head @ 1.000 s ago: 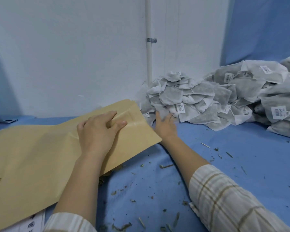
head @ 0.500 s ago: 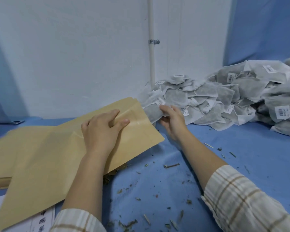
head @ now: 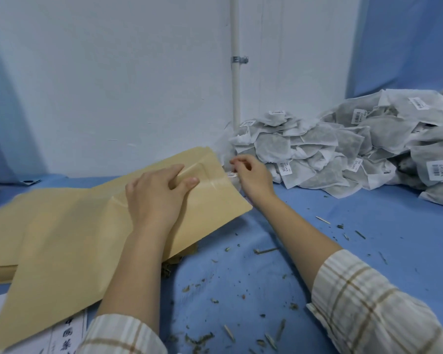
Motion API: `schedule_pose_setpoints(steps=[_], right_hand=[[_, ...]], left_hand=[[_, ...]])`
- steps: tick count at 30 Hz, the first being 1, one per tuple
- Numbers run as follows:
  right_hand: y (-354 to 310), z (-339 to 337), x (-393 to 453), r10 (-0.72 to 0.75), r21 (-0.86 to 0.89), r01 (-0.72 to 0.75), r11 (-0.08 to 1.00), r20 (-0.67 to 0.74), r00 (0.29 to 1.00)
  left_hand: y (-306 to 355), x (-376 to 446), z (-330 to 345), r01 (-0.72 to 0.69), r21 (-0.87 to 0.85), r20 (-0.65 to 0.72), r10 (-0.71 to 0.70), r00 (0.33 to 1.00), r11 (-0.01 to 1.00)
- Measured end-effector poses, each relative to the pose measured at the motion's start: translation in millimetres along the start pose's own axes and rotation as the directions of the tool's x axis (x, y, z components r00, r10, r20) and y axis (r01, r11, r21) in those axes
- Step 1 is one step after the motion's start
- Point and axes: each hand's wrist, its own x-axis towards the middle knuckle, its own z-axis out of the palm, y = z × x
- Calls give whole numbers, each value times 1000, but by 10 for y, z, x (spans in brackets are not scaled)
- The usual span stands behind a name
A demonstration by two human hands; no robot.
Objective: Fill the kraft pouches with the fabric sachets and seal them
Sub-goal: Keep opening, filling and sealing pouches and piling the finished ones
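Printed papers (head: 67,335) poke out, half covered, under the kraft pouch (head: 62,241) on the blue table (head: 368,238). The left hand (head: 159,198) pinches its mouth. The right hand (head: 251,175) curls round a sachet (head: 231,175), mostly hidden, beside the sachet pile (head: 343,146).

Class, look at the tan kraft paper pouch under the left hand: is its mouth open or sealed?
Open: the left hand holds the tan kraft paper pouch's upper lip lifted, and the right hand feeds a white fabric sachet in.

A small packing workroom. A blue cloth-covered table (head: 317,251) against a plain white wall (head: 113,72) carries heaped labelled fabric sachets (head: 343,149) at its far right and stacked kraft pouches (head: 62,226) at its left. Dried herb scraps (head: 266,251) litter the cloth.
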Motion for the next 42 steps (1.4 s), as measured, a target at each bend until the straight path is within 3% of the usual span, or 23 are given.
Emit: schedule_pose_setpoints(steps=[1,3,6,8,11,13,15,17,19,21,23,25,27,30,31,33,34,36,39,41,42], right_hand=[[109,-13,33,-55,-254,48,966,-19,998],[246,-24,37,-4,-669,140,730,201,980],[375,66,34,93,-823,373,428,450,888],[433,128,58,154,-839,398,372,478,865],[485,164,70,190,-850,316,421,423,886],[480,130,53,12,-807,253,534,306,952],[388,67,56,-202,-570,146,808,-35,979],[261,-23,75,-73,-143,18,989,-388,919],[175,-122,97,202,244,-86,966,-504,840],[155,-199,108,423,559,-117,821,-458,782],[158,-258,102,489,727,-100,680,-347,800],[146,-267,93,423,808,-87,583,-210,881],[117,-232,74,325,803,-124,582,-90,941],[26,-175,15,161,695,-185,694,101,982],[-23,-166,-12,105,611,-206,764,197,975],[-147,-153,-85,66,277,-184,943,387,920],[-197,-151,-108,93,144,-175,974,451,888],[-261,-139,-154,183,46,-250,967,559,809],[-305,-128,-177,244,-134,-206,969,634,734],[-303,-99,-159,215,-182,-130,975,602,769],[-285,-69,-132,159,-189,-63,980,548,821]], left_hand=[[-11,4,-9,14,12,-22,-13,1000,1000],[-24,10,-26,25,34,-40,-24,999,999],[-21,-11,-31,30,29,-36,-29,999,999],[-15,-10,-21,19,32,-26,-19,999,999],[-34,12,-17,26,41,-20,-25,999,999],[-41,4,-20,37,42,-16,-36,999,998],[-33,1,-26,45,33,-18,-45,999,998],[-27,7,-29,48,16,-21,-48,999,999],[-30,8,-36,47,9,-22,-47,999,999],[-33,11,-39,41,9,-27,-41,999,999],[-26,9,-39,35,3,-41,-35,999,999],[-10,10,-44,33,-8,-53,-34,998,999],[8,6,-40,19,-26,-54,-20,998,999],[46,-5,-27,-26,-70,-37,24,999,997],[65,-7,-19,-46,-86,-27,44,999,995],[104,-13,-9,-84,-137,-8,84,996,987],[120,-15,-9,-101,-168,-1,102,995,981],[128,-24,-12,-135,-201,14,141,990,970],[103,-28,-19,-136,-216,34,147,989,967],[89,-28,-19,-128,-224,55,144,988,966],[86,-28,-16,-130,-220,68,148,987,967]])
